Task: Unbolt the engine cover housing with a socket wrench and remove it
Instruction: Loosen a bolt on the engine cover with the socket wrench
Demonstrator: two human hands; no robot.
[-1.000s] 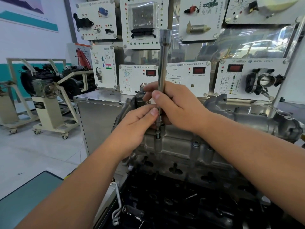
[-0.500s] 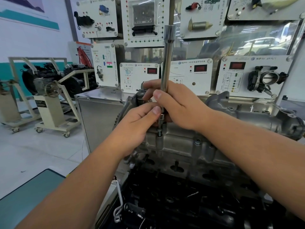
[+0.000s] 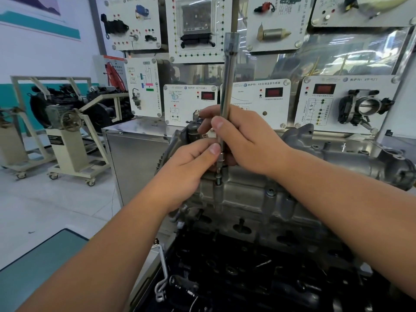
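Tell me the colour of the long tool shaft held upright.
Shiny silver metal; the tool shaft shows in the head view.

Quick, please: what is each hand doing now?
Left hand: fingers pinch the lower end of the wrench.
Right hand: fingers grip the wrench shaft.

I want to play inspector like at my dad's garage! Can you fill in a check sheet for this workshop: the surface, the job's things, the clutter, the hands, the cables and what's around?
Surface: engine cover housing, bare grey metal, lying on the dark engine.
Job's things: socket wrench standing upright, its tip over a bolt in the housing.
Clutter: a bent metal bracket at the engine's near left edge.
Hands: right hand grips the wrench shaft; left hand pinches its lower end.
Cables: thin wires low on the engine.
Surroundings: display boards behind, an engine stand at left.
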